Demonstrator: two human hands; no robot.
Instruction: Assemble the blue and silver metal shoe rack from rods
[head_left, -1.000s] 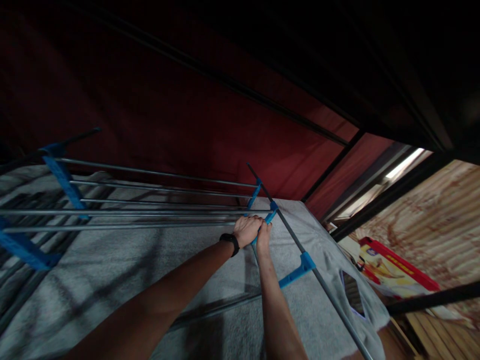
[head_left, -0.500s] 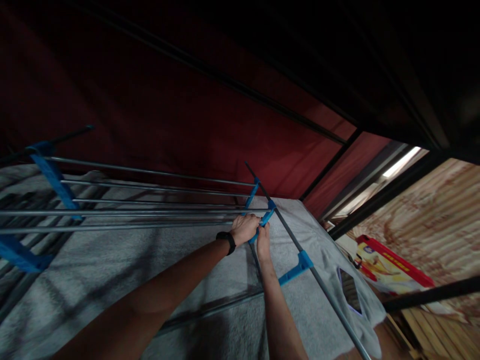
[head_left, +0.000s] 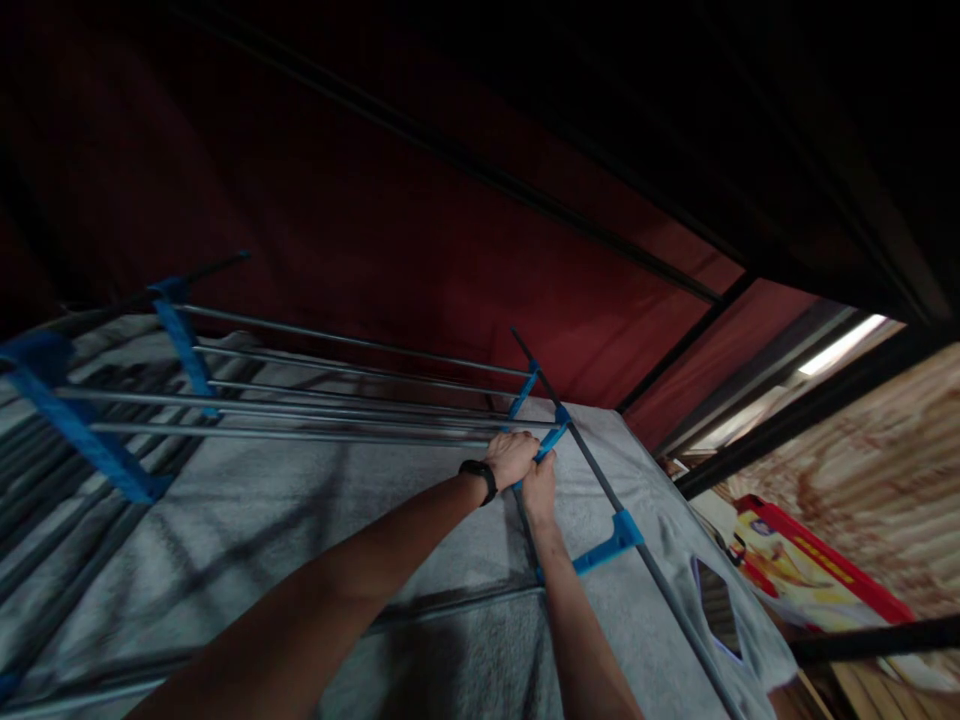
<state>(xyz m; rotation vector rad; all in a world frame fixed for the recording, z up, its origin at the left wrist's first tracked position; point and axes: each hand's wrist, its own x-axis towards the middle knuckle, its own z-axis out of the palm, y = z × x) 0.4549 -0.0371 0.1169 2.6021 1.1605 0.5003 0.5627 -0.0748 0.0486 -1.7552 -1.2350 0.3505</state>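
My left hand (head_left: pixel 514 457), with a black band on its wrist, is closed around the right end of a grey metal tube (head_left: pixel 315 436). That tube end meets a blue plastic bracket (head_left: pixel 553 440), and my right hand (head_left: pixel 538 490) grips the bracket's lower part from the near side. Both hands touch each other there; some fingertips are hidden. The bracket sits on a long grey pole (head_left: pixel 600 478). Nearer me, another blue bracket (head_left: pixel 611 548) is on the same pole. Several parallel tubes run left to blue brackets (head_left: pixel 184 345) at the other end.
Everything lies on a grey blanket (head_left: pixel 420 545). More loose tubes (head_left: pixel 45 520) are at the left. A phone (head_left: pixel 718 607) rests near the right edge, and a red and yellow box (head_left: pixel 817 570) stands beyond it. Dark frame bars (head_left: pixel 780 400) and a red curtain (head_left: pixel 420 280) enclose the space.
The view has shifted, so the rack and hands appear farther right. My hands stay at the same bracket, and more of the left-end brackets shows.
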